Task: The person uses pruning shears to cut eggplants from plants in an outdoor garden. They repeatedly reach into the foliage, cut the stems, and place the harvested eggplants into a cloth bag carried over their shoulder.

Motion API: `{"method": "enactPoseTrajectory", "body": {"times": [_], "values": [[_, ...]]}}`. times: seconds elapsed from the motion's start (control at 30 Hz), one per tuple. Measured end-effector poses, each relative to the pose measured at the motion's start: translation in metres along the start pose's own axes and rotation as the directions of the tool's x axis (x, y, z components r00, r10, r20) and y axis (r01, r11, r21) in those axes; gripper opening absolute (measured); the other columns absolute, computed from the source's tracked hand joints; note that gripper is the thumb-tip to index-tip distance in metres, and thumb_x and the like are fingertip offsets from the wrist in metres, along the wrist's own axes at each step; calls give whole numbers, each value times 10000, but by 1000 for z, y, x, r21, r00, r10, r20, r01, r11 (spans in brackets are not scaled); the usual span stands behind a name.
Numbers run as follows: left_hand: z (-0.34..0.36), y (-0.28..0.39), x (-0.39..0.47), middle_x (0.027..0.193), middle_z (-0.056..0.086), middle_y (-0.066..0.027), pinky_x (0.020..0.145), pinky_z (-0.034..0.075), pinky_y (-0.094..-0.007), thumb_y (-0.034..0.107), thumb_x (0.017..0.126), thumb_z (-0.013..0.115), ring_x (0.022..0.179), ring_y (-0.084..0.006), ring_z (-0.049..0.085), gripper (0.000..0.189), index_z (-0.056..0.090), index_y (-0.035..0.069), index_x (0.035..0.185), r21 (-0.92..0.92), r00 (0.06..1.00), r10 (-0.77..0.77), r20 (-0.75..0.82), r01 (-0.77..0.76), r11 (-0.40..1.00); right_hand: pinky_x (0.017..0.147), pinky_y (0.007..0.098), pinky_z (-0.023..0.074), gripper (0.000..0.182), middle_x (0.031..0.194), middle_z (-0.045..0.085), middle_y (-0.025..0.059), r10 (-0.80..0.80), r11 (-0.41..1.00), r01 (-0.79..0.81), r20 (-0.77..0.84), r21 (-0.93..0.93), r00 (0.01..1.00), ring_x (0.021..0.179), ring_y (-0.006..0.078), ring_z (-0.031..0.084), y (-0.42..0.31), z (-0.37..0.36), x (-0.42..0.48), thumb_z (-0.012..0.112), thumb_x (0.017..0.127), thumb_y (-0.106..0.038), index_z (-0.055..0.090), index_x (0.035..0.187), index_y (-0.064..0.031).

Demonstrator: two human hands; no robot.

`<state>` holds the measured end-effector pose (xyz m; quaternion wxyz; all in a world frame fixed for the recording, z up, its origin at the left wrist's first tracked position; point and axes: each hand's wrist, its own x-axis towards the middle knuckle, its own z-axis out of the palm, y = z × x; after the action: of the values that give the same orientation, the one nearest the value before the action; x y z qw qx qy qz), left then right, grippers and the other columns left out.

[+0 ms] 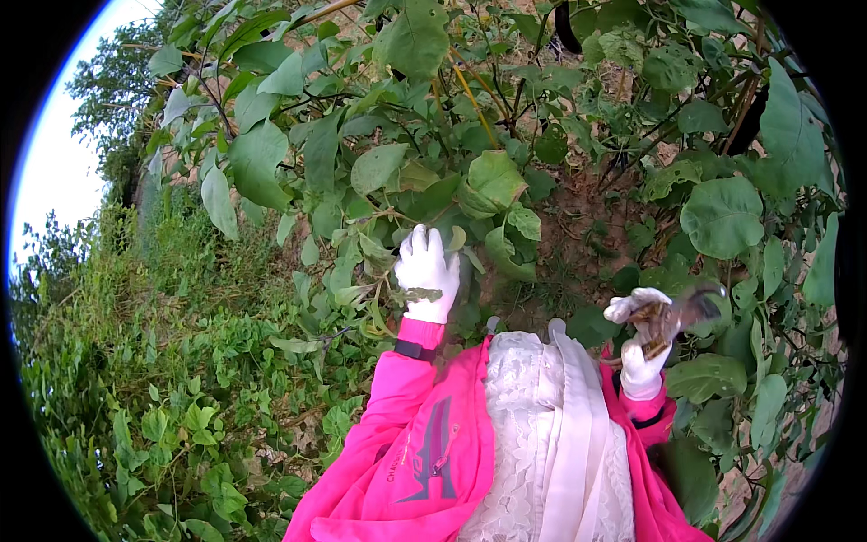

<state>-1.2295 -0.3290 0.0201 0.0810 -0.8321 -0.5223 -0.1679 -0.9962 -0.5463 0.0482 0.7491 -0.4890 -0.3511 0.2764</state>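
Note:
My left hand (428,271), in a white glove, reaches into the lower leaves of a large-leaved plant (379,169), its back towards the camera. Foliage hides the fingertips, so whether they grip a stem cannot be told. At the right, my right hand (643,345), also gloved in white, is closed round the brown handle of pruning shears (701,305). Their metal end is blurred and points right, in front of leaves. A yellowing leaf (493,183) hangs above and to the right of my left hand.
Leafy plants (721,217) crowd close on the right, with a dark, long eggplant (567,28) hanging at the top. Bare reddish soil (576,237) shows between the stems. Low green vines (203,413) cover the ground at the left. Branches (474,95) cross above my hands.

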Motion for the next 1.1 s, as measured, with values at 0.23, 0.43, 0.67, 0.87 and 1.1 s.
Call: {"method": "enactPoseTrajectory", "body": {"times": [0.23, 0.43, 0.67, 0.87, 1.1], "values": [[-3, -13, -11, 1285, 526, -156, 878, 481, -479, 195, 668, 753, 1161, -380, 499, 492, 588, 50, 1108, -106, 999, 18, -49, -23, 994, 707, 389, 501, 489, 852, 618, 154, 167, 676, 75, 251, -733, 954, 782, 337, 629, 20, 41, 50, 751, 714, -253, 541, 1111, -63], [1, -31, -21, 1275, 555, -115, 856, 477, -488, 197, 634, 753, 1153, -374, 514, 509, 613, 111, 1116, -142, 999, -6, -48, -1, 990, 675, 410, 453, 484, 823, 571, 96, 64, 357, 407, 457, -841, 887, 767, 289, 593, 37, 95, 79, 750, 666, -287, 559, 1064, -88], [-4, -28, -42, 1227, 595, -129, 781, 505, -466, 205, 662, 737, 892, -343, 619, 531, 616, 112, 1171, -283, 996, 86, -22, -88, 955, 749, 406, 390, 453, 860, 555, 98, 38, -64, 670, 669, -740, 742, 847, 279, 551, 68, 183, 138, 723, 630, -156, 546, 1036, -63], [-2, -36, -32, 1163, 598, -155, 844, 482, -458, 230, 754, 690, 974, -342, 585, 470, 599, 102, 1197, -358, 983, 161, -89, -183, 915, 814, 393, 499, 446, 942, 652, 151, -130, 492, 654, 694, -575, 708, 908, 334, 626, 73, 231, 166, 756, 583, -259, 647, 962, -52], [10, -79, -21, 1135, 582, -137, 927, 424, -493, 263, 740, 704, 1034, -341, 540, 497, 596, 91, 1193, -366, 989, 70, -132, -114, 924, 739, 323, 473, 476, 864, 615, 81, 44, 791, -92, -93, -604, 995, 773, 187, 584, 86, 158, 193, 738, 764, -278, 565, 1086, 27]]}}
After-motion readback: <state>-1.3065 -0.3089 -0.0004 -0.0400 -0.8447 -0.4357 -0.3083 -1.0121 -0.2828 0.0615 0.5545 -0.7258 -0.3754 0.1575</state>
